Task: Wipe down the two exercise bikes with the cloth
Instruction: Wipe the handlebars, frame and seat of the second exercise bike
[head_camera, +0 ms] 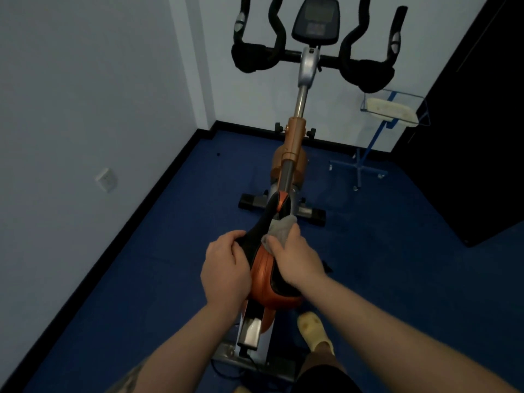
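Note:
One orange and black exercise bike (295, 143) stands in front of me, its black handlebars (365, 72) and console (316, 21) at the top of the view. Its orange and black saddle (263, 273) lies between my hands. My left hand (225, 268) grips the saddle's left edge with curled fingers. My right hand (295, 256) holds a grey cloth (279, 229) against the saddle's narrow front part. No second bike is in view.
White walls close the left and far sides, with a wall socket (106, 180) low on the left. A blue wire stand (371, 154) holding a white tray (392, 112) is at the right. A dark cabinet (482, 137) fills the far right. My foot in a yellow slipper (313, 330) is beside the bike's rear base.

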`<state>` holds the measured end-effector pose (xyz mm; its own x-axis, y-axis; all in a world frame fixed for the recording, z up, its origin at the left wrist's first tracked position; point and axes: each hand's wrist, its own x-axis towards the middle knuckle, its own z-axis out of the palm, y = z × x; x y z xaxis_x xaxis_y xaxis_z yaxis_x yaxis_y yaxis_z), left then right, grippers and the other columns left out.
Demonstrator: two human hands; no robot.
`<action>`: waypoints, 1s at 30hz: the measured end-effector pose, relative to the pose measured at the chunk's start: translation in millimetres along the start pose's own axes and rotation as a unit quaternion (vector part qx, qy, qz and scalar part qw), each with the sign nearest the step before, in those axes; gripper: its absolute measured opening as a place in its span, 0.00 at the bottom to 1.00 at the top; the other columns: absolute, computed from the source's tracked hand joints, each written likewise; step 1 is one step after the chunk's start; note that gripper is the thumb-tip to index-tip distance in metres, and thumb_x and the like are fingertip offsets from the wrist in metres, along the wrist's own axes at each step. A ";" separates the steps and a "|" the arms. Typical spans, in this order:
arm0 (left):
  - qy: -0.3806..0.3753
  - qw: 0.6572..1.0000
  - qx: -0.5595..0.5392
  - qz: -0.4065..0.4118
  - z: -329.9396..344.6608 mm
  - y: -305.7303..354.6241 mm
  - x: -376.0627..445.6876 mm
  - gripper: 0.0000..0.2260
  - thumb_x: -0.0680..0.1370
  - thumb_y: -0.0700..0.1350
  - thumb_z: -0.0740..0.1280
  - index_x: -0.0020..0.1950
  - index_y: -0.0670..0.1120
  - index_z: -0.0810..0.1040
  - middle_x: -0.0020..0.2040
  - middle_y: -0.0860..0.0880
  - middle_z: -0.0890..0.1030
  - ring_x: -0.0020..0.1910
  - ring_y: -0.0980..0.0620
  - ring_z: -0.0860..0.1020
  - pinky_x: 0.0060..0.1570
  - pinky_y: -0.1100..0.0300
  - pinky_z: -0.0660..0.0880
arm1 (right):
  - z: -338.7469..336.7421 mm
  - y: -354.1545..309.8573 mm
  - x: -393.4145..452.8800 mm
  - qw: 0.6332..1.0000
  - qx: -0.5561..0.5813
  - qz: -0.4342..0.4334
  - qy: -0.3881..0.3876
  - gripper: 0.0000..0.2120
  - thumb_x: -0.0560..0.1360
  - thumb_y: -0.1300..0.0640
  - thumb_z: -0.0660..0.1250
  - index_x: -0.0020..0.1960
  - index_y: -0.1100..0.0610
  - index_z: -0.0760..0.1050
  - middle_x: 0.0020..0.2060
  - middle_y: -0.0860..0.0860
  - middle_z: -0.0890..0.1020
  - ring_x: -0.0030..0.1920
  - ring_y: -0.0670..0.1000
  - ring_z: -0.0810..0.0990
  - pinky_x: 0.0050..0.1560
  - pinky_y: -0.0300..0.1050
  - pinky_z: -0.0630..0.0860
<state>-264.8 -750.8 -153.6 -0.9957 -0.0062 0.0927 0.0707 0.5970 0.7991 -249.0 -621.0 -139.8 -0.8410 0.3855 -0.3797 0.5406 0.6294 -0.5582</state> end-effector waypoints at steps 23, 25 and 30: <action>0.140 0.971 -0.050 -0.190 16.9 5.4 -8.3 0.08 0.80 0.47 0.60 0.50 0.57 0.77 0.49 0.59 0.79 0.50 0.59 0.76 0.49 0.56 0.74 | -31.9 3.1 85.2 0.828 -0.118 -0.537 -0.110 0.24 0.81 0.44 0.45 0.65 0.45 0.76 0.62 0.41 0.77 0.65 0.37 0.66 0.68 0.43 0.58; 0.158 0.964 -0.061 -0.207 17.4 8.4 -9.4 0.08 0.81 0.47 0.59 0.50 0.56 0.77 0.48 0.59 0.79 0.48 0.60 0.76 0.47 0.58 0.74 | -42.4 -1.3 114.3 0.801 -0.164 -0.562 -0.127 0.24 0.80 0.47 0.45 0.62 0.47 0.78 0.57 0.45 0.81 0.60 0.44 0.74 0.61 0.47 0.66; 0.187 0.945 -0.089 -0.254 20.3 17.4 -14.9 0.09 0.83 0.48 0.57 0.52 0.53 0.77 0.48 0.59 0.78 0.48 0.62 0.76 0.42 0.67 0.69 | -21.5 -14.6 115.4 0.783 -0.282 -0.555 -0.011 0.18 0.77 0.50 0.49 0.41 0.50 0.76 0.37 0.49 0.80 0.41 0.55 0.79 0.50 0.52 0.64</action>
<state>-249.9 -724.0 -153.2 -0.8150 -0.5587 -0.1536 -0.3690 0.2960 0.8810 -354.5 -571.2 -159.6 -0.7816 -0.6171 0.0911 -0.6236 0.7688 -0.1418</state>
